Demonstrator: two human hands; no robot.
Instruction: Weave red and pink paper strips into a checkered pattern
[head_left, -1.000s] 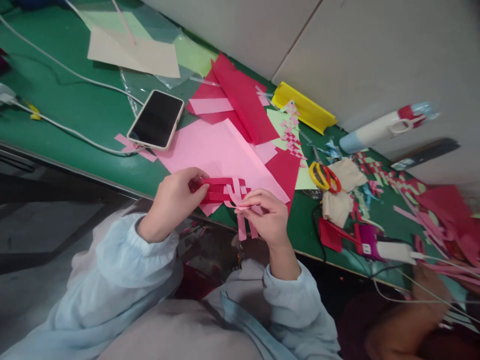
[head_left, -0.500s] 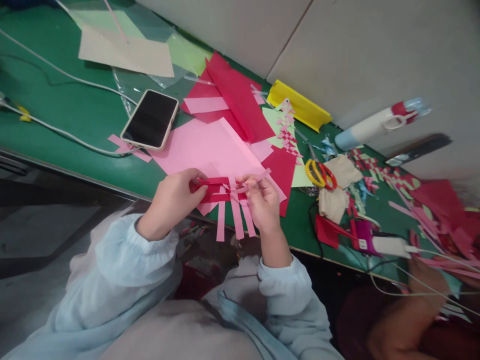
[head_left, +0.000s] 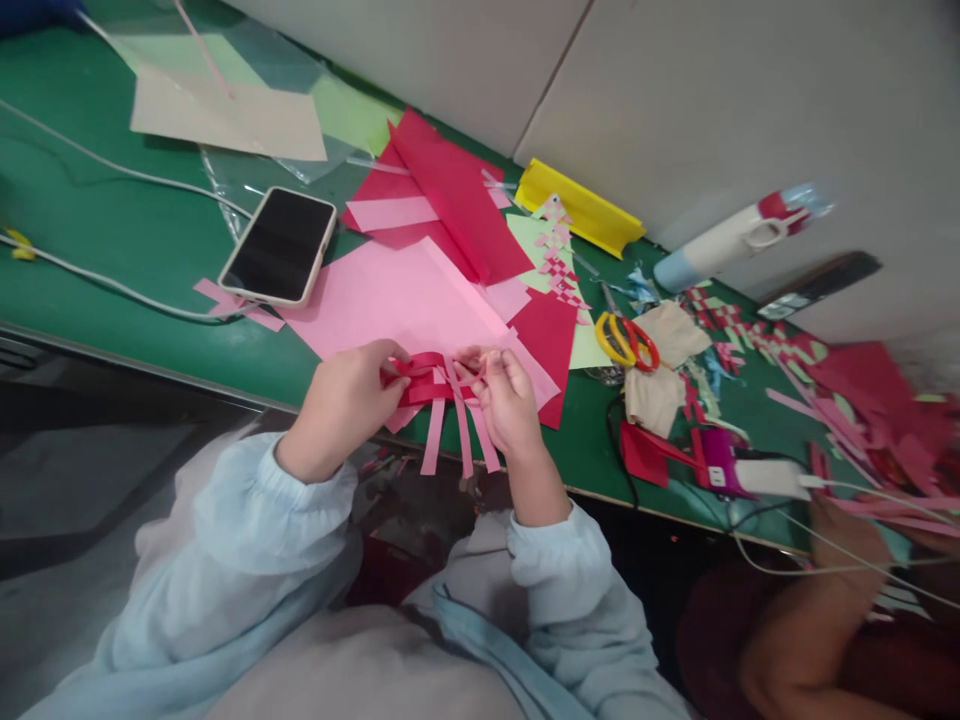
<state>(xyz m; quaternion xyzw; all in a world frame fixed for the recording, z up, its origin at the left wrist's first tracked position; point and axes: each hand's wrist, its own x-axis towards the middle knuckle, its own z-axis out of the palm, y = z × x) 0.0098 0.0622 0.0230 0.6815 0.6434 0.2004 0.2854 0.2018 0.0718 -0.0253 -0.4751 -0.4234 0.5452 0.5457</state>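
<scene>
Near the table's front edge, my left hand (head_left: pixel 346 402) pinches the left end of some red paper strips (head_left: pixel 429 388) between thumb and fingers. Pink paper strips (head_left: pixel 460 432) cross the red ones, and several of their ends hang down toward me. My right hand (head_left: pixel 511 402) is closed at the right side of this weave, its fingertips pinching a pink strip. Its fingers partly cover the crossing point. Behind both hands lies a large pink paper sheet (head_left: pixel 397 290), with red paper (head_left: pixel 465 200) beyond it.
A phone (head_left: pixel 279 246) lies to the left beside white cables. At the right are scissors (head_left: pixel 627 340), a yellow holder (head_left: pixel 581 208), a bottle (head_left: pixel 731 240), a purple device (head_left: pixel 721 462) and woven paper pieces (head_left: pixel 562 275). Another person's arm (head_left: pixel 810 620) is at the lower right.
My right fingertips have moved slightly left over the weave, and the pink strip in them has shifted and bent. My left hand keeps its hold. The whole view has shifted a little.
</scene>
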